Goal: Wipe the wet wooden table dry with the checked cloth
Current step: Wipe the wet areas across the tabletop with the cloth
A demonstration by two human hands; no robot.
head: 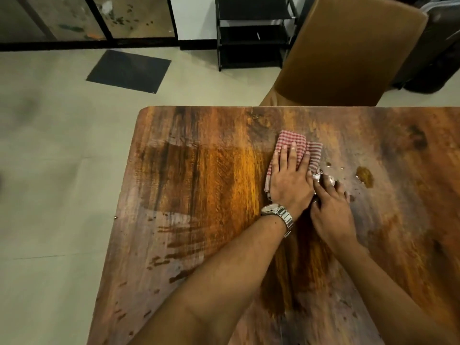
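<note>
Wet wooden table (199, 170), puddle (364, 176) beside checked cloth (298, 145); brown chair (348, 53) behind.

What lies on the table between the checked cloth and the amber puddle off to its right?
In the head view, small water droplets dot the wooden table between the checked cloth and the puddle; otherwise bare wood.

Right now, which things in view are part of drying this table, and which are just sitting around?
Part of the job:
checked cloth
wooden table
puddle
left hand, flat on the cloth
right hand

Just around:
brown chair
black shelf rack
dark floor mat
</note>
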